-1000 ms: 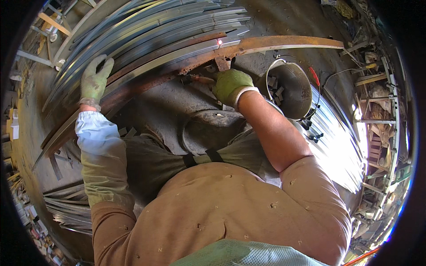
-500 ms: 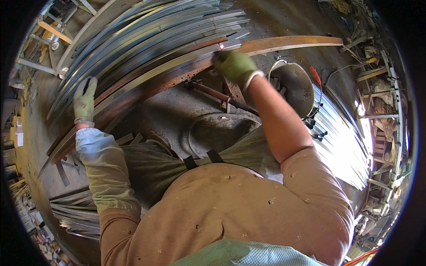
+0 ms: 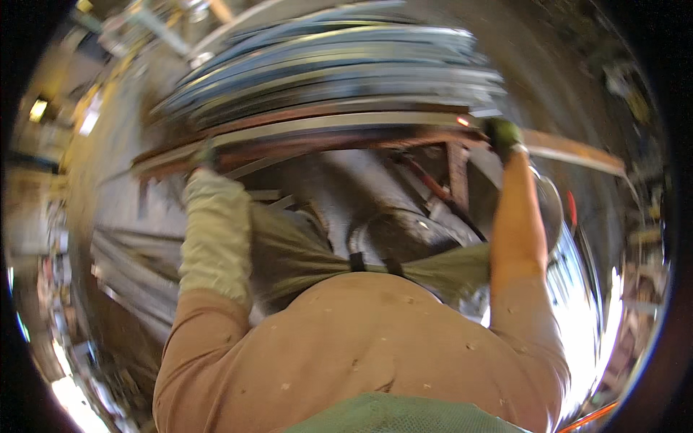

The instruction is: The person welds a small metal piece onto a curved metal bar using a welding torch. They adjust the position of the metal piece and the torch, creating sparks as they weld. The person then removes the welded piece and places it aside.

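Observation:
A long pale metal strip (image 3: 346, 122) lies along a rusty curved steel beam (image 3: 563, 146) that runs across in front of me. My left hand (image 3: 206, 154), gloved and smeared by motion, is at the strip's left part; its fingers cannot be made out. At the strip's right end is my right hand (image 3: 503, 136) in a green glove. It looks rounded, with the fingers curled over the beam, and what lies inside is hidden. A small red glow (image 3: 463, 121) shows on the metal just left of it.
A large stack of curved metal strips (image 3: 325, 61) lies beyond the beam. A rusty support leg (image 3: 457, 173) stands under it. Part of a bucket (image 3: 551, 209) shows beside my right forearm. More strips (image 3: 137, 270) lie at the left.
The whole view has swung, so the beam now runs more level and lower. My left hand, earlier raised with its fingers out, is down at the strip. My right hand has moved rightward.

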`<control>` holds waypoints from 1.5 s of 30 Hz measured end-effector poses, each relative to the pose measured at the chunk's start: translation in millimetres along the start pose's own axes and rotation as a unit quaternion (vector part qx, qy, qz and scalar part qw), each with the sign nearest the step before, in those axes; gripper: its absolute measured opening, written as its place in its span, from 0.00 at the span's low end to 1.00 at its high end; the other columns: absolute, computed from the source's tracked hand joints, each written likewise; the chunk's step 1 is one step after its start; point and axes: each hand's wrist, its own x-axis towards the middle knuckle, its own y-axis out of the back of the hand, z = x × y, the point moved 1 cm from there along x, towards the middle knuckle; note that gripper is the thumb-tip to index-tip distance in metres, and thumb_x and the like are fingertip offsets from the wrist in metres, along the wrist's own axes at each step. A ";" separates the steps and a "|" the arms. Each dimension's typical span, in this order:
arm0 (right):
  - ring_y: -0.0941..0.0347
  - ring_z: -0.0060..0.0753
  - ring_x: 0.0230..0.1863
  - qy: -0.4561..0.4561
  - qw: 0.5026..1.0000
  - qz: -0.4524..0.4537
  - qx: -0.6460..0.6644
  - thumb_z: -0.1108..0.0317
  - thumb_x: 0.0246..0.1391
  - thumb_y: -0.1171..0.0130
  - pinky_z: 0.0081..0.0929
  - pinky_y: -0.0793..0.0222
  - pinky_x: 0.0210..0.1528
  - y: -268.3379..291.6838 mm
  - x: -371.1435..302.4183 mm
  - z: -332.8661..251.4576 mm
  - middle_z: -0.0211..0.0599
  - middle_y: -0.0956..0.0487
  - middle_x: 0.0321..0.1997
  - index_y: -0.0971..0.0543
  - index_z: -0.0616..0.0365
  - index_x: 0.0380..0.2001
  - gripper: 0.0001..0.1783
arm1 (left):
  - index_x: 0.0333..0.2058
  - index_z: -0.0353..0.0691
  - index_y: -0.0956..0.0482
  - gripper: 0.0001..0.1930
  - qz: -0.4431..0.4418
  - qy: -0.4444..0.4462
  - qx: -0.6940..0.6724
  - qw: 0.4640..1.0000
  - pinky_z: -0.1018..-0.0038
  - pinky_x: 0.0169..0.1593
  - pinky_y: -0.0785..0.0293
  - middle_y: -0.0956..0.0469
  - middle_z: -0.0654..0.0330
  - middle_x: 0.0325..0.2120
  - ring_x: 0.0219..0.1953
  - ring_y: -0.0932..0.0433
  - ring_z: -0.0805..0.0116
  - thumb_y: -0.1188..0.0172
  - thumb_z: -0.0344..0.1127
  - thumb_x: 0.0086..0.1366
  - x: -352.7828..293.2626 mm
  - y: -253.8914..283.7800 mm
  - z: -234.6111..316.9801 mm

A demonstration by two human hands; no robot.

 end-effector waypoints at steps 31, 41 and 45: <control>0.28 0.18 0.33 0.117 0.813 0.120 0.557 0.60 0.76 0.39 0.21 0.33 0.33 208.2 -114.3 -112.0 0.23 0.19 0.37 0.14 0.58 0.55 0.15 | 0.50 0.37 0.19 0.18 0.057 0.014 -0.785 0.617 0.50 0.51 0.11 0.17 0.52 0.40 0.43 0.16 0.51 0.32 0.47 0.76 -148.2 84.5 -118.0; 0.26 0.21 0.28 0.136 0.820 0.085 0.550 0.62 0.73 0.36 0.25 0.32 0.32 234.7 -160.8 -259.6 0.29 0.19 0.30 0.14 0.61 0.47 0.12 | 0.40 0.38 0.22 0.10 0.044 0.030 -0.800 0.598 0.63 0.44 0.16 0.21 0.61 0.30 0.33 0.19 0.64 0.30 0.35 0.75 -140.9 176.0 -187.6; 0.25 0.22 0.30 0.221 0.801 0.080 0.551 0.68 0.73 0.36 0.26 0.29 0.33 225.5 -158.5 -316.8 0.28 0.19 0.30 0.13 0.60 0.43 0.07 | 0.43 0.42 0.18 0.14 -0.070 0.023 -0.773 0.630 0.56 0.53 0.16 0.15 0.62 0.36 0.41 0.14 0.62 0.33 0.48 0.78 -176.3 171.0 -158.2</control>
